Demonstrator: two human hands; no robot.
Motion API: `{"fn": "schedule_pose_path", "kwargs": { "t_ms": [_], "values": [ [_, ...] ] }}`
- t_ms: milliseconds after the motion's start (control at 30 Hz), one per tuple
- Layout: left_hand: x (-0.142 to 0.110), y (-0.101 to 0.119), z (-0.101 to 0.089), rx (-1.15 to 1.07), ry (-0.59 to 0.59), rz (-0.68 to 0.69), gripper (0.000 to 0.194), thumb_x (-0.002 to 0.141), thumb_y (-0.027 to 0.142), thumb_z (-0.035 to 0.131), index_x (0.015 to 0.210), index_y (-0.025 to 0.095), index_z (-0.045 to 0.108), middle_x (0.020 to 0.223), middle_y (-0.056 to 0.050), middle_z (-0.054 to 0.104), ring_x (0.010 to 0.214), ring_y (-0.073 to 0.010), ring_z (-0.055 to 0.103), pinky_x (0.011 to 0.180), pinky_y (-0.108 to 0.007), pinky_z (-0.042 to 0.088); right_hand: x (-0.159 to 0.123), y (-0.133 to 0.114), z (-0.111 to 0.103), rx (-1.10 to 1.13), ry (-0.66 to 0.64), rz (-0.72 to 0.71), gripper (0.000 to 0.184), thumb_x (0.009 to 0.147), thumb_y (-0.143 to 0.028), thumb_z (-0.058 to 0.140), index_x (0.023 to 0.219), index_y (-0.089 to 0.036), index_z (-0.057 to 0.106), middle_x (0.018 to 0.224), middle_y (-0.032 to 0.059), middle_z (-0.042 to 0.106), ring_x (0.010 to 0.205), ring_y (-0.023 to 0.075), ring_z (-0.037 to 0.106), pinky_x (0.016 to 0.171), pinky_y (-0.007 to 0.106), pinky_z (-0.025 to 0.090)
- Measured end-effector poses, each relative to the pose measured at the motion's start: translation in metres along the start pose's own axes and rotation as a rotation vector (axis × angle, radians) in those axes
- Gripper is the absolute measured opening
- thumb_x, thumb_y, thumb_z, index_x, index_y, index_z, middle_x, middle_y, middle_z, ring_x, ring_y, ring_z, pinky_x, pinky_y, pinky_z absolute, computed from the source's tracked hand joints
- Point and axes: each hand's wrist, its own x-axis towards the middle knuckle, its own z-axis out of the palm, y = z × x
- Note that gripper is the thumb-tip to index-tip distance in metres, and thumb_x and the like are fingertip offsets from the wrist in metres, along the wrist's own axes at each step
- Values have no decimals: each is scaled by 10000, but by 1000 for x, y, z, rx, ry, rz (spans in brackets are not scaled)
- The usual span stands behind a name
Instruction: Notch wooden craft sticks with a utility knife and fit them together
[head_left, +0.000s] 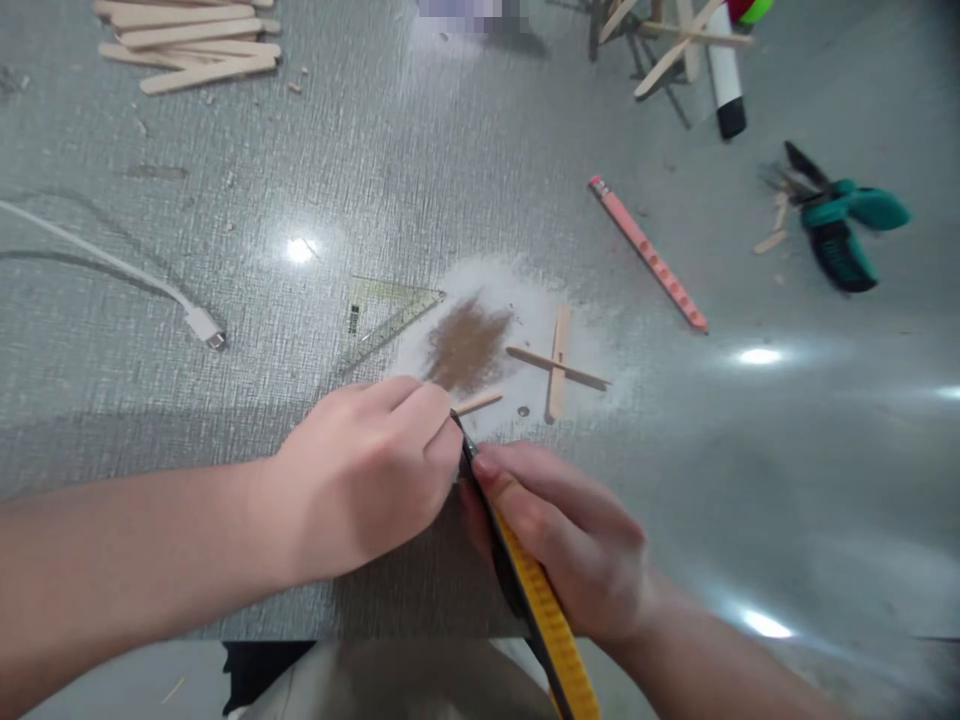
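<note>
My right hand (562,530) is closed round a yellow and black utility knife (536,590). The knife's tip meets a thin wooden stick (478,404) that pokes out past the fingers of my left hand (375,465). That left hand is curled in a pinch on the stick, and its fingertips are mostly hidden from above. Just right of the stick lie two craft sticks crossed in an X (556,375). Behind my hands the table carries a brown dusty patch (469,345) ringed with white. A clear set square (390,310) rests left of that patch.
A pink pencil (649,255) lies to the right, with green-handled pliers (840,220) beyond it. Craft sticks (191,40) are piled at the back left. A white cable (202,325) comes in from the left. At the back right are a stick frame (686,40) and a white marker (726,85).
</note>
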Motion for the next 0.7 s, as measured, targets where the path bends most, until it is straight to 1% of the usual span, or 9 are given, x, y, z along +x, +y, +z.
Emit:
{"fn": "schedule_pose_path", "kwargs": {
  "t_ms": [67,100,167,233,333,400,533,600,700],
  "values": [
    [1,-1,-4,-9,-45,27,348,942,22,404,655,200,491,659,-3,483,596,-149,417,519,-294,311,4,-1,0,55,-12,89,338,975,-12,501,711,-223,494,624,-38,573,580,111,575,548,246,518],
    [2,-2,-6,-8,-66,41,336,939,22,414,667,199,501,664,-2,494,596,-149,432,520,-292,326,5,0,0,69,-11,105,346,967,-4,512,702,-224,479,617,-44,564,575,103,566,550,236,515],
    [3,-3,-9,12,-91,55,321,940,24,422,688,198,515,668,1,506,596,-149,451,527,-286,351,7,0,1,61,0,78,345,939,11,549,701,-226,472,622,-51,562,585,98,560,571,231,517],
    [3,-4,-11,45,-84,61,319,945,29,423,693,202,512,662,2,501,587,-150,449,523,-282,355,6,1,2,50,9,66,345,919,15,577,700,-231,473,624,-54,564,583,98,557,576,235,519],
    [4,-4,-10,78,-81,82,315,946,37,429,690,203,504,651,-3,491,577,-153,435,509,-279,339,3,1,4,62,14,120,343,915,-11,590,688,-241,476,603,-53,560,574,112,569,565,249,530],
    [3,-4,-8,75,-79,90,317,938,27,424,683,199,499,644,-5,481,575,-150,416,511,-279,322,0,0,4,95,3,132,336,941,-35,555,683,-242,492,602,-43,574,570,122,583,560,266,542],
    [1,-4,-1,64,3,46,347,941,15,378,663,193,483,650,-9,459,585,-148,369,521,-296,267,-8,-1,3,159,-31,115,359,999,-57,438,713,-242,551,613,-33,626,538,126,607,554,283,572],
    [1,-6,0,49,35,34,364,955,13,369,652,187,470,655,-3,449,590,-136,353,535,-291,248,-14,0,2,119,-33,115,319,988,-71,482,756,-252,605,636,-36,664,546,135,633,563,285,592],
    [2,-10,-3,23,9,55,353,956,18,400,650,171,486,658,8,447,594,-117,336,534,-269,238,-26,3,-5,-58,-17,113,239,961,-125,580,806,-275,683,666,-33,705,578,162,675,565,292,608]
  ]
}}
